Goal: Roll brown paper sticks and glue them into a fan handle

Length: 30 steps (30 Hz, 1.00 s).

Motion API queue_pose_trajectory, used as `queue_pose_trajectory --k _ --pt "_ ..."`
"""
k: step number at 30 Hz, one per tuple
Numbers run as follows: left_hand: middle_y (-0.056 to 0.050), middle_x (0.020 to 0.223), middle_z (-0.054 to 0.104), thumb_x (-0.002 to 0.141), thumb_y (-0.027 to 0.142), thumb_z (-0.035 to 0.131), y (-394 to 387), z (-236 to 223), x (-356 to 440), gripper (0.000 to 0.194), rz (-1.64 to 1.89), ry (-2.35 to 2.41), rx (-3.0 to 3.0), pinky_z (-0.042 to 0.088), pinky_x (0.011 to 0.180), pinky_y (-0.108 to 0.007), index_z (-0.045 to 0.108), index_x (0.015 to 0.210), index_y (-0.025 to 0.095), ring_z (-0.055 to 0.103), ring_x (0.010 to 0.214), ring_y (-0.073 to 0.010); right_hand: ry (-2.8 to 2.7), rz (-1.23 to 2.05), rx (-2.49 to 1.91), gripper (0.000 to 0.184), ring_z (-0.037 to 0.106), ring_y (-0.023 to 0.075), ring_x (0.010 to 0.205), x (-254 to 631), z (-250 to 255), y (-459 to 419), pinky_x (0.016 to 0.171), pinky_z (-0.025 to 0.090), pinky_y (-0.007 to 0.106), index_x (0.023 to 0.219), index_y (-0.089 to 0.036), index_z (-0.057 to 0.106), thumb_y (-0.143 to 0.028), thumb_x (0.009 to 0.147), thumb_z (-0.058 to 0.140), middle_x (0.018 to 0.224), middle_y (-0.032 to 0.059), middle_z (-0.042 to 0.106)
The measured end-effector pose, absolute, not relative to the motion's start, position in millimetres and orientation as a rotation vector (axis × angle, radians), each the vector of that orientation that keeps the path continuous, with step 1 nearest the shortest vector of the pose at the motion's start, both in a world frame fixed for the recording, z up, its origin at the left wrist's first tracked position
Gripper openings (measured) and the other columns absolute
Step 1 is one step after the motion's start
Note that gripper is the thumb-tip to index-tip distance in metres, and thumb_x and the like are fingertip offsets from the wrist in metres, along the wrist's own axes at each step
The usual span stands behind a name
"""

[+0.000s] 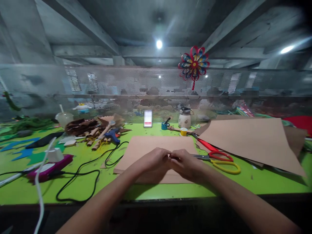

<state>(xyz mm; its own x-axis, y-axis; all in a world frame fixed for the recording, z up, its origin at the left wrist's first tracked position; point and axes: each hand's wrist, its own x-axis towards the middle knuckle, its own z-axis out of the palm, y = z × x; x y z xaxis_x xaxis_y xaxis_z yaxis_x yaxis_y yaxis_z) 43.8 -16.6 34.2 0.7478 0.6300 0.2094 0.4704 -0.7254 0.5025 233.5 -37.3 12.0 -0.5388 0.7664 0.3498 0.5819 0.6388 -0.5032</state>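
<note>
Your left hand [157, 159] and right hand [184, 162] meet over the brown paper [146, 144], fingers curled and fingertips drawn in close to each other. You seem to have something small at the fingertips, but the fingers hide it — whether you are pinching anything cannot be told. The paper lies flat in front of you on the green tabletop [126, 194], with more than one layer showing at its left edge. Just beside your right hand lie scissors [205, 157] with a red loop and a yellow loop; to their right, a large brown sheet [248, 136] spreads across the tabletop. Beyond the paper stand a lit phone [148, 119], a teal pot [164, 126], a yellow spool [183, 132] and a pale jar [184, 120] with a dark lid. Off to your left — well apart from your hands — are a blue glue gun [113, 135] and a magenta power strip [55, 168].
</note>
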Motion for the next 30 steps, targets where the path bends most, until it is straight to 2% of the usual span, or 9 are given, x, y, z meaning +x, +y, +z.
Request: queue_pose_trajectory --k 2,4,9,15,18,22,26,30 --pt "-0.004 0.096 0.072 0.085 0.019 0.044 -24 33 40 0.029 0.532 0.794 2.412 0.043 0.07 -0.026 0.07 0.095 0.015 0.061 0.086 -0.0212 -2.309 0.474 -1.09 0.026 0.054 0.0136 0.069 233 15 -42 0.06 0.034 0.023 0.087 -0.013 0.068 -0.025 0.093 0.045 0.08 0.004 0.067" --pt "-0.004 0.095 0.072 0.086 0.022 0.043 -31 33 36 0.03 0.544 0.788 2.351 0.044 0.071 -0.026 0.07 0.099 0.014 0.06 0.086 -0.0207 -2.317 0.513 -1.117 0.029 0.054 0.0135 0.069 231 20 -46 0.058 0.033 0.023 0.088 -0.013 0.069 -0.029 0.093 0.046 0.081 0.0049 0.068" --pt "-0.004 0.088 0.071 0.084 0.027 0.049 -35 33 33 0.032 0.608 0.791 2.29 0.044 0.071 -0.024 0.069 0.104 0.012 0.058 0.081 -0.0187 -2.353 0.498 -1.136 0.028 0.047 0.0107 0.064 229 28 -49 0.056 0.03 0.023 0.083 -0.012 0.068 -0.028 0.093 0.046 0.075 0.0026 0.064" --pt "-0.002 0.079 0.067 0.081 0.035 0.055 -25 31 26 0.041 0.667 0.987 2.201 0.041 0.062 -0.023 0.066 0.113 0.013 0.056 0.072 -0.0162 -2.327 0.449 -1.219 0.031 0.036 0.009 0.06 237 24 -54 0.052 0.025 0.024 0.076 -0.013 0.061 -0.031 0.093 0.043 0.068 -0.0013 0.056" --pt "-0.003 0.078 0.064 0.08 0.038 0.057 -25 28 23 0.038 0.676 1.034 2.112 0.038 0.057 -0.022 0.068 0.106 0.013 0.052 0.066 -0.0139 -2.304 0.471 -1.261 0.028 0.038 0.0093 0.06 238 23 -54 0.051 0.025 0.024 0.079 -0.013 0.062 -0.028 0.093 0.043 0.07 -0.0006 0.058" --pt "-0.001 0.07 0.057 0.083 0.038 0.049 -20 23 20 0.034 0.553 1.003 1.917 0.027 0.045 -0.021 0.07 0.096 0.015 0.041 0.054 -0.0099 -2.287 0.492 -1.254 0.024 0.045 0.0106 0.062 236 26 -53 0.053 0.028 0.023 0.082 -0.013 0.064 -0.023 0.09 0.044 0.073 0.0016 0.06" --pt "-0.002 0.072 0.059 0.072 0.025 0.053 -6 24 15 0.026 0.486 1.027 2.019 0.032 0.051 -0.022 0.071 0.088 0.014 0.046 0.059 -0.0118 -2.26 0.49 -1.207 0.021 0.051 0.0126 0.068 238 24 -47 0.058 0.034 0.023 0.086 -0.014 0.067 -0.021 0.088 0.047 0.081 0.0046 0.064" --pt "-0.001 0.072 0.059 0.072 0.028 0.053 0 23 11 0.029 0.487 1.05 2.007 0.034 0.052 -0.023 0.07 0.091 0.014 0.046 0.06 -0.0126 -2.293 0.524 -1.189 0.018 0.054 0.0141 0.071 242 16 -34 0.063 0.039 0.024 0.086 -0.012 0.068 -0.02 0.086 0.053 0.082 0.0063 0.066"
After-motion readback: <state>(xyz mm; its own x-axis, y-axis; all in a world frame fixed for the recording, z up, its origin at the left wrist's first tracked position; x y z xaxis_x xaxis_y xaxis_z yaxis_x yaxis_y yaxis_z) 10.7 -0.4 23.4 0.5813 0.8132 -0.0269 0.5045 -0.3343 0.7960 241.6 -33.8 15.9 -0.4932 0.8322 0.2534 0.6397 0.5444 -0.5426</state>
